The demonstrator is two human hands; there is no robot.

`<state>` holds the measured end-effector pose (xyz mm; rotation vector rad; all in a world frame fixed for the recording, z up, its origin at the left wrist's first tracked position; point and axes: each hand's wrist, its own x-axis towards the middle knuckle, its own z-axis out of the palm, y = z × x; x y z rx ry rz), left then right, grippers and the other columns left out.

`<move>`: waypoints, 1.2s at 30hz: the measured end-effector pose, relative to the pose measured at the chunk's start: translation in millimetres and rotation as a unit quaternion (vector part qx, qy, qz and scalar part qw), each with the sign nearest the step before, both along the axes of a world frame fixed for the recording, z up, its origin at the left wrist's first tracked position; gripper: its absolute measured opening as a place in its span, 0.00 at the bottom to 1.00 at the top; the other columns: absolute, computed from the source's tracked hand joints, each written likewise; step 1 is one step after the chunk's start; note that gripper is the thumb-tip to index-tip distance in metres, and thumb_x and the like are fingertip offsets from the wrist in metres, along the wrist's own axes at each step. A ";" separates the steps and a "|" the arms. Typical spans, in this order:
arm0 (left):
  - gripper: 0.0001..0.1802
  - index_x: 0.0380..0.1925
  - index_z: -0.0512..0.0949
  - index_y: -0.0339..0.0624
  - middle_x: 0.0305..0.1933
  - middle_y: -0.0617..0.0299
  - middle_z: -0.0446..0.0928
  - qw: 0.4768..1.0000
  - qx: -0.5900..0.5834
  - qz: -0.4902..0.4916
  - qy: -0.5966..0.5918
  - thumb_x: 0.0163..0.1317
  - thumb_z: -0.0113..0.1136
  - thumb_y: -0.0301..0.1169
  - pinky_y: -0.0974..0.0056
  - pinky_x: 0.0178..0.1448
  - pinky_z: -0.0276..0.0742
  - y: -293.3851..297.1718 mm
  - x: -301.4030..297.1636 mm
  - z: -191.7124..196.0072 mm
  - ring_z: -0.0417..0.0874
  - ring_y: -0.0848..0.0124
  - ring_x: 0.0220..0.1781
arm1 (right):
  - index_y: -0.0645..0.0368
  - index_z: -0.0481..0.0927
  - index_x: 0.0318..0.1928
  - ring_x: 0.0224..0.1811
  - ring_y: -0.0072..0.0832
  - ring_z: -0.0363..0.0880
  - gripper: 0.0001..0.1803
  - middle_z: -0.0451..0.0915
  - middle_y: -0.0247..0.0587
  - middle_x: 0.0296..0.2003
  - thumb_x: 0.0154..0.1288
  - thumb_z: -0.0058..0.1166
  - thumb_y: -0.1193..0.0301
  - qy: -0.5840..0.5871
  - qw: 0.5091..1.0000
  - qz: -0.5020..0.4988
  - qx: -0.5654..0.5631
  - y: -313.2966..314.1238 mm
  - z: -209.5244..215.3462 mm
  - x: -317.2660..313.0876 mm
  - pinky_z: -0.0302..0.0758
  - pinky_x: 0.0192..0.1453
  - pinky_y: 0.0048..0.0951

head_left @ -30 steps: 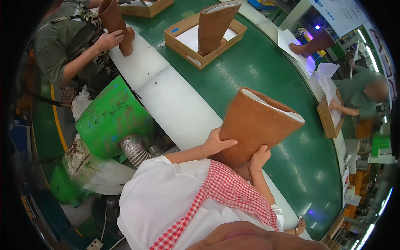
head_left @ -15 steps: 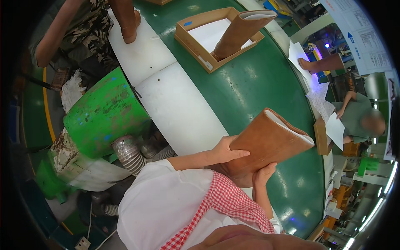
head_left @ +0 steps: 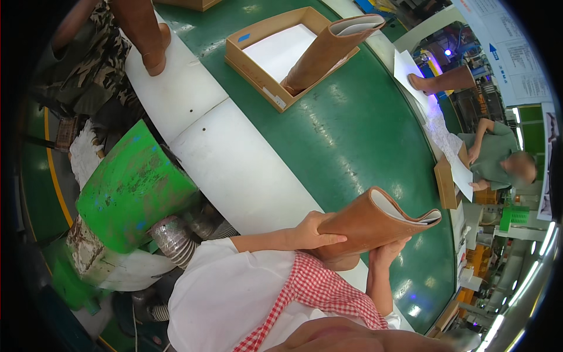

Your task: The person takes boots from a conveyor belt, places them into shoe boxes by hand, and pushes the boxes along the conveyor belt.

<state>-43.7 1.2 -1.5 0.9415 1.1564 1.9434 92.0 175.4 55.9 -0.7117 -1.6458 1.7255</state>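
- We see a green table (head_left: 346, 141) beside a white ledge (head_left: 234, 158).
- Its open box (head_left: 252, 83) probably keeps the leaning boot (head_left: 334, 54) contained.
- We hold another brown boot (head_left: 366, 226) tilted above the table's near edge, two-handed, presumably because its shaft is tall.
- Our left hand (head_left: 314, 232) pinches the shaft, thumb in front; our right hand (head_left: 388, 253) supports its underside, finger closure unclear.

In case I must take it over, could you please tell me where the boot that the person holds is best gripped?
Probably by its open top, coming from the far side: the boot leans outward, its opening facing away from the body, with the far edge clear. The left grip holds it lower down; the right grip touches its lower right side.
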 end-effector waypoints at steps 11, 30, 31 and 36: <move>0.23 0.47 0.74 0.34 0.40 0.50 0.81 0.999 -0.008 -0.045 0.001 0.54 0.65 0.36 0.64 0.46 0.76 16.6 -8.8 3.4 0.83 0.61 0.41 | 0.54 0.60 0.32 0.25 0.24 0.61 0.25 0.61 0.30 0.22 0.68 0.35 0.44 0.034 0.984 -0.154 0.087 11.4 54.6 -20.2 0.66 0.33 0.27; 0.20 0.46 0.75 0.34 0.43 0.55 0.80 0.993 0.002 -0.073 -0.090 0.62 0.55 0.39 0.64 0.50 0.73 73.7 -41.3 -10.3 0.79 0.68 0.46 | 0.56 0.63 0.61 0.61 0.34 0.65 0.49 0.67 0.34 0.59 0.39 0.74 0.58 0.005 0.977 0.045 -0.206 21.2 -25.3 32.3 0.66 0.62 0.40; 0.19 0.46 0.75 0.34 0.43 0.55 0.79 0.994 0.017 -0.055 -0.097 0.63 0.53 0.40 0.64 0.51 0.72 77.0 -49.7 -12.3 0.78 0.69 0.46 | 0.56 0.65 0.60 0.61 0.34 0.66 0.47 0.69 0.33 0.58 0.39 0.75 0.60 0.009 0.975 0.041 -0.220 23.5 -26.7 32.7 0.66 0.62 0.40; 0.14 0.41 0.75 0.37 0.45 0.50 0.77 0.916 -0.132 0.301 0.229 0.59 0.57 0.33 0.61 0.52 0.71 113.4 -132.3 -13.0 0.78 0.59 0.47 | 0.55 0.65 0.60 0.60 0.33 0.66 0.45 0.69 0.33 0.57 0.41 0.74 0.60 0.035 0.977 0.036 -0.208 20.3 -31.4 33.2 0.66 0.62 0.38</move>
